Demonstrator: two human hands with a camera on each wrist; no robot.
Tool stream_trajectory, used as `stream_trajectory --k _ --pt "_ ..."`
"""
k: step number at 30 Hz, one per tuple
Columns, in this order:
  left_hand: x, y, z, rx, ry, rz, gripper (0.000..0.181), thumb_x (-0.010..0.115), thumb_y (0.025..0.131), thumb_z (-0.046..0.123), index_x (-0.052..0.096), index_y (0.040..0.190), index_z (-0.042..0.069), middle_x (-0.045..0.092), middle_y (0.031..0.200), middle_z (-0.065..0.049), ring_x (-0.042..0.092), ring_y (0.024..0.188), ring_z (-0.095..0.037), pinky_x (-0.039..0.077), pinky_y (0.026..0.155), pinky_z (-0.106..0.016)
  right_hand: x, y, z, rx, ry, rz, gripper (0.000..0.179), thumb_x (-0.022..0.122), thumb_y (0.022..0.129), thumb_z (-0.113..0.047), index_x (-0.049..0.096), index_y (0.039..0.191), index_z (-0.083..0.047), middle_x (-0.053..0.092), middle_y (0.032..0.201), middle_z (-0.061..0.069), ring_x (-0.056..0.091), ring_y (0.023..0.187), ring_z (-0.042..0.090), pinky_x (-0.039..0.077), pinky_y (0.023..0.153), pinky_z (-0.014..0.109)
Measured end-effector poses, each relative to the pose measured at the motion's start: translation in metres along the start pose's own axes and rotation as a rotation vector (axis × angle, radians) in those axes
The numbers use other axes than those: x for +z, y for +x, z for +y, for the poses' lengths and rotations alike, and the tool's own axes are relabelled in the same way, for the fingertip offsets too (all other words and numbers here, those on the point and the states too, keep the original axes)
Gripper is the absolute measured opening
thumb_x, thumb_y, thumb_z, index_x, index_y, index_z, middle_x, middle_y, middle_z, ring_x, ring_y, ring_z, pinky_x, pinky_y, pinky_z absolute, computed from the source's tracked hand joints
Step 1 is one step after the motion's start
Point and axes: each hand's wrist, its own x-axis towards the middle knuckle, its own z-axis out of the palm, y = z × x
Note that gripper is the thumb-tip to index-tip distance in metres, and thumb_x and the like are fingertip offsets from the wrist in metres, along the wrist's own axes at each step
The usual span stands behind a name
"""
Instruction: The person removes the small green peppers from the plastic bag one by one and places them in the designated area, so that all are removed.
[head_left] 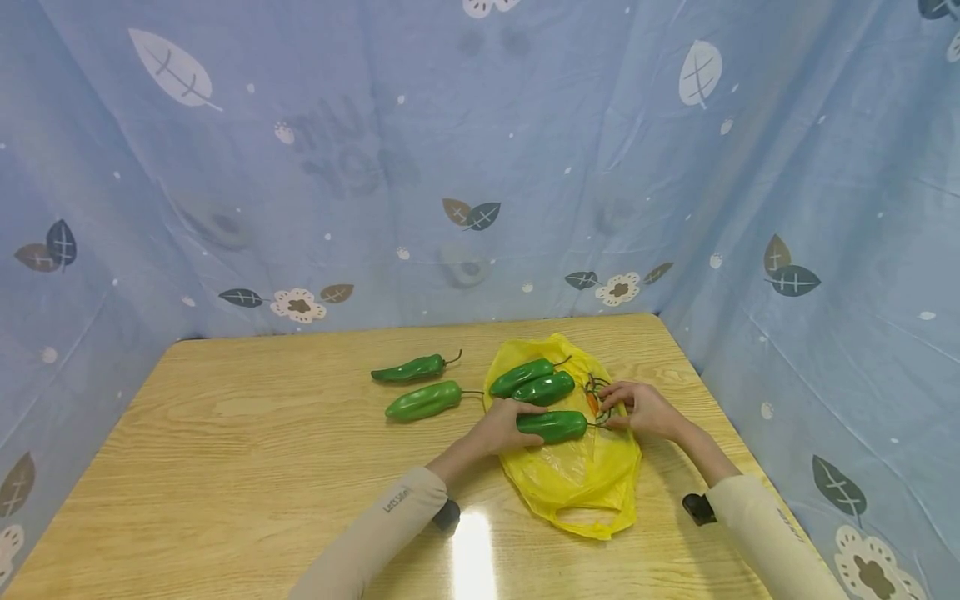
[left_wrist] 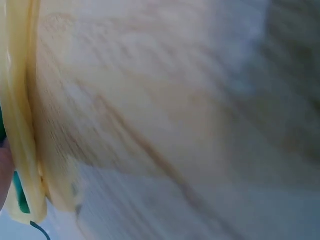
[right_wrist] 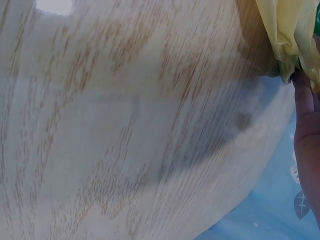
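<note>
My left hand [head_left: 504,427] grips the blunt end of a glossy green pepper [head_left: 558,426] on a yellow plastic bag [head_left: 573,479], thumb on the near side and fingers on the far side. Two more green peppers [head_left: 546,388] lie just beyond it on the bag. My right hand [head_left: 643,408] is at the bag's right edge, its fingers and thumb bent around a cluster of small chilies [head_left: 593,403] with thin green stems. In the right wrist view, one finger [right_wrist: 304,97] reaches in under the bag's folded edge; I cannot tell what the fingertips hold.
Left of the bag lie a light green pepper [head_left: 424,402] and a darker, narrower one [head_left: 409,369], stems pointing right. The wooden table [head_left: 247,467] meets a blue patterned curtain [head_left: 420,167] at the back and right. The bag's handle loop [head_left: 592,527] spreads toward the front.
</note>
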Motion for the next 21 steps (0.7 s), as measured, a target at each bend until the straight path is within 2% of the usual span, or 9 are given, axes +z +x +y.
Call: stream_trajectory --k 4,6,8,10,12,14,16,17,21 --pt "-0.001 0.000 0.000 -0.002 -0.069 0.005 0.051 0.082 0.077 0.023 0.066 0.124 0.011 0.062 0.127 -0.010 0.054 0.113 -0.013 0.046 0.094 -0.026 0.000 0.000 0.000 0.008 0.005 -0.001 0.015 0.075 0.081 -0.004 0.074 0.095 -0.002 0.061 0.119 0.022 0.052 0.115 0.045 0.047 0.089 0.056" --pt "-0.001 0.000 -0.001 0.015 -0.102 0.013 0.053 0.084 0.075 0.023 0.067 0.123 0.010 0.064 0.123 -0.010 0.056 0.091 -0.008 0.046 0.085 -0.021 0.000 0.000 0.001 0.013 0.003 0.000 0.015 0.075 0.081 -0.005 0.074 0.095 -0.002 0.061 0.119 0.022 0.052 0.114 0.045 0.048 0.089 0.055" --pt "-0.002 0.000 -0.003 0.041 -0.124 0.025 0.051 0.083 0.075 0.024 0.067 0.121 0.009 0.067 0.118 -0.010 0.048 0.073 -0.006 0.045 0.075 -0.018 0.000 0.000 0.000 0.018 -0.001 0.002 0.015 0.075 0.081 -0.005 0.074 0.096 -0.002 0.062 0.119 0.022 0.053 0.114 0.044 0.048 0.088 0.054" --pt "-0.004 -0.002 -0.004 0.062 -0.139 0.042 0.047 0.082 0.077 0.024 0.068 0.120 0.008 0.068 0.115 -0.009 0.043 0.066 -0.006 0.044 0.072 -0.019 0.000 0.001 0.000 0.016 -0.008 0.004 0.014 0.075 0.082 -0.005 0.074 0.095 -0.002 0.062 0.118 0.022 0.053 0.114 0.044 0.049 0.087 0.053" --pt "-0.007 -0.003 -0.005 0.074 -0.157 0.064 0.044 0.080 0.080 0.024 0.069 0.118 0.007 0.068 0.115 -0.009 0.053 0.072 -0.005 0.047 0.078 -0.019 0.000 0.001 -0.001 0.015 -0.012 0.007 0.013 0.074 0.082 -0.004 0.074 0.095 -0.002 0.062 0.119 0.022 0.053 0.114 0.044 0.050 0.086 0.052" --pt "-0.013 -0.004 -0.004 0.073 -0.185 0.084 0.043 0.079 0.081 0.023 0.069 0.118 0.006 0.067 0.117 -0.009 0.062 0.091 -0.010 0.049 0.087 -0.024 -0.001 0.001 -0.002 0.018 -0.018 0.007 0.013 0.073 0.083 -0.004 0.074 0.095 -0.003 0.062 0.119 0.022 0.053 0.114 0.044 0.050 0.086 0.052" --pt "-0.020 -0.005 -0.002 0.067 -0.215 0.103 0.043 0.078 0.081 0.023 0.068 0.119 0.005 0.065 0.121 -0.009 0.061 0.110 -0.018 0.049 0.094 -0.030 -0.002 0.001 -0.003 0.022 -0.020 0.003 0.012 0.072 0.083 -0.003 0.074 0.095 -0.003 0.062 0.119 0.022 0.053 0.114 0.044 0.049 0.086 0.053" --pt "-0.024 -0.005 -0.001 0.058 -0.234 0.109 0.043 0.078 0.081 0.022 0.067 0.119 0.004 0.064 0.123 -0.010 0.057 0.117 -0.020 0.049 0.093 -0.030 -0.002 0.001 -0.003 0.022 -0.023 0.002 0.012 0.073 0.083 -0.003 0.074 0.095 -0.003 0.062 0.119 0.021 0.053 0.114 0.044 0.049 0.086 0.053" --pt "-0.042 -0.008 0.007 0.050 -0.258 0.142 0.044 0.078 0.081 0.022 0.067 0.120 0.005 0.061 0.127 -0.015 0.058 0.117 -0.027 0.050 0.080 -0.026 -0.001 0.001 -0.001 -0.014 -0.035 0.019 0.014 0.075 0.079 -0.003 0.074 0.093 -0.004 0.063 0.117 0.020 0.054 0.111 0.045 0.050 0.085 0.052"
